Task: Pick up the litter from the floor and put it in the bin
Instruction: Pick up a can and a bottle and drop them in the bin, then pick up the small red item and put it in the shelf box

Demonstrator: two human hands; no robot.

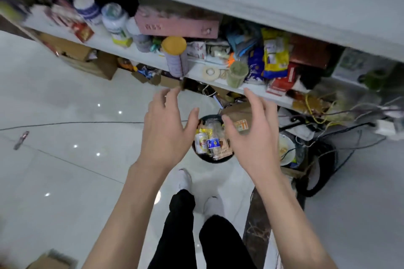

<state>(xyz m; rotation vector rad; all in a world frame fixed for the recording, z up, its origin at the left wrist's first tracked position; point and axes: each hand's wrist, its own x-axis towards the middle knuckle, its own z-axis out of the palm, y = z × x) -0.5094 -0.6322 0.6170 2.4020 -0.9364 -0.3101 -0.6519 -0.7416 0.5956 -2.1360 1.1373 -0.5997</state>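
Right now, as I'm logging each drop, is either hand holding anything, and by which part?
Nothing is held: the left hand and the right hand are both open, fingers spread, above the bin.

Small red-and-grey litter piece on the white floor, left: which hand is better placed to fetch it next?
Likely left. The small red-and-grey litter piece lies to the person's left; the left hand is open, empty and nearer it. The right hand, also open, hangs across the round black bin from it.
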